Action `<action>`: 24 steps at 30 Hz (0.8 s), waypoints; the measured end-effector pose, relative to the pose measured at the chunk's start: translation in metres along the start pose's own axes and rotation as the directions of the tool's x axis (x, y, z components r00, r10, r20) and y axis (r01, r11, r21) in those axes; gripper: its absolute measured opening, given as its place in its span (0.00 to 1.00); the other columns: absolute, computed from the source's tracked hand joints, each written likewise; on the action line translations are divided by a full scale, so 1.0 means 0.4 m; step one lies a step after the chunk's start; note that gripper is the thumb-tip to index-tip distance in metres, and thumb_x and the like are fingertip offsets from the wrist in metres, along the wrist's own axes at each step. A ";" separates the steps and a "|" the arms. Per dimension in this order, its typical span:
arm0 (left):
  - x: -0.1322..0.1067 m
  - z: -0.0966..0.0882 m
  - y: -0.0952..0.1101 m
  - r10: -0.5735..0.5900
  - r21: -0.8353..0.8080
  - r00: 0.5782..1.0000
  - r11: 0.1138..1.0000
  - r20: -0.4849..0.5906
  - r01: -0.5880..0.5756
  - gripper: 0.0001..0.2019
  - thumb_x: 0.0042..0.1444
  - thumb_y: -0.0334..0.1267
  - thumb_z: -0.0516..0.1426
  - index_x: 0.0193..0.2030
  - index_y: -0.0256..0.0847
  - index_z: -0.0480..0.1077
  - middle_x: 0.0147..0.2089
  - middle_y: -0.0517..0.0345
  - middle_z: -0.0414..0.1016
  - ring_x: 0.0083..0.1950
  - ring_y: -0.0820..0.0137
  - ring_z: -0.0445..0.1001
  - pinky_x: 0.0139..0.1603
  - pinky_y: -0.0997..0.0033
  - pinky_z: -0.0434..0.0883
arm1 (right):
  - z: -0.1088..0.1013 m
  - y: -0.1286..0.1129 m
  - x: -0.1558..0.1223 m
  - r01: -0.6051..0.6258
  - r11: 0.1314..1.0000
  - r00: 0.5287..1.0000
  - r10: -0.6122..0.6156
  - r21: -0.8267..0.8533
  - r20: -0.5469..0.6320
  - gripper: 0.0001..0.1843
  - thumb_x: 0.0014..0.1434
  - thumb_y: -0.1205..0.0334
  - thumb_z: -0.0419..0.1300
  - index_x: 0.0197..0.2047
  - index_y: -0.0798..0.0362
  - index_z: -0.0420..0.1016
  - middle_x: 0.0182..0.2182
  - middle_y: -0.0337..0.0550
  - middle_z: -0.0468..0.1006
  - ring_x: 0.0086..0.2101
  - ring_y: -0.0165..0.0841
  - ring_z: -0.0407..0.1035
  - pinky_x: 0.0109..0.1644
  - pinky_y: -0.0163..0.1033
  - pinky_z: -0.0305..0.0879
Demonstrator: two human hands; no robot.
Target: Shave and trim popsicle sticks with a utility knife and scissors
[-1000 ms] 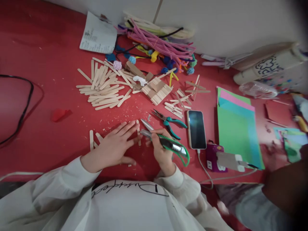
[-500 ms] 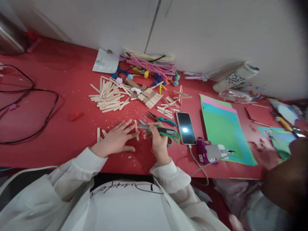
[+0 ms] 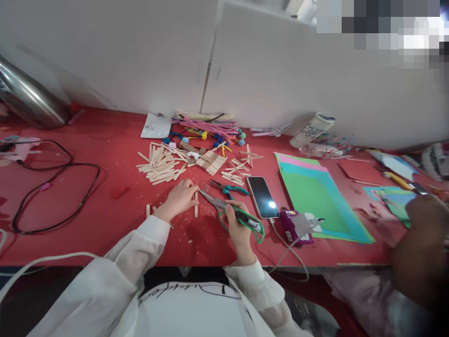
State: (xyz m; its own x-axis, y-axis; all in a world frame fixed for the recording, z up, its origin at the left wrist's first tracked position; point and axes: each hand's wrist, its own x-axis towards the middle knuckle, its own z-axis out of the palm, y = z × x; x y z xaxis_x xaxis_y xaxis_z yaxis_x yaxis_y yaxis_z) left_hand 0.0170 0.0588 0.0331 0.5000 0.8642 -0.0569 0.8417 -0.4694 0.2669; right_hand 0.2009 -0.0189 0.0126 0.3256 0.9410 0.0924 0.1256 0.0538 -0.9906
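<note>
My left hand (image 3: 180, 199) is closed, its fingers bent around the upper end of a short wooden craft stick (image 3: 196, 209) on the red table. In my right hand (image 3: 238, 229) is a pair of scissors (image 3: 218, 203) with green and black handles. Their blades point left, with the tips close to my left fingertips and the stick's top. Just beyond the scissors lie teal-handled pliers (image 3: 233, 189). More short sticks (image 3: 148, 210) lie left of my left hand, partly covered by it. Small wood chips are scattered around both hands.
A pile of craft sticks (image 3: 161, 164), a bundle of sticks (image 3: 212, 162) and pink pipe cleaners (image 3: 206, 125) lie farther back. To the right are a phone (image 3: 263, 196), purple adapter (image 3: 296, 229) and coloured paper (image 3: 312, 192). Another person's hand (image 3: 426, 215) is at far right.
My left hand has gone from lying flat with fingers spread to bent fingers at the stick's top. The scissor blades have come closer together. The camera view has tilted upward.
</note>
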 end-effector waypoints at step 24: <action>-0.102 0.038 -0.043 0.146 0.041 0.989 0.989 -0.038 -0.145 0.27 0.58 0.52 0.58 0.58 0.36 0.66 0.64 0.37 0.64 0.65 0.51 0.63 0.61 0.50 0.64 | 0.050 0.001 0.115 0.177 0.982 0.953 -0.156 -0.060 0.261 0.11 0.52 0.53 0.62 0.34 0.50 0.70 0.30 0.38 0.75 0.31 0.33 0.71 0.37 0.39 0.69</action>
State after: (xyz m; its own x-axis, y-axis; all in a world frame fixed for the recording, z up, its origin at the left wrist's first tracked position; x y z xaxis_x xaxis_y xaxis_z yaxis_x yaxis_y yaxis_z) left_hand -0.0149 0.0287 0.0163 0.6098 0.7924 0.0191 0.7681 -0.5967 0.2323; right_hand 0.1974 0.0311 0.0146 0.0463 0.9752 0.2164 0.2378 0.1996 -0.9506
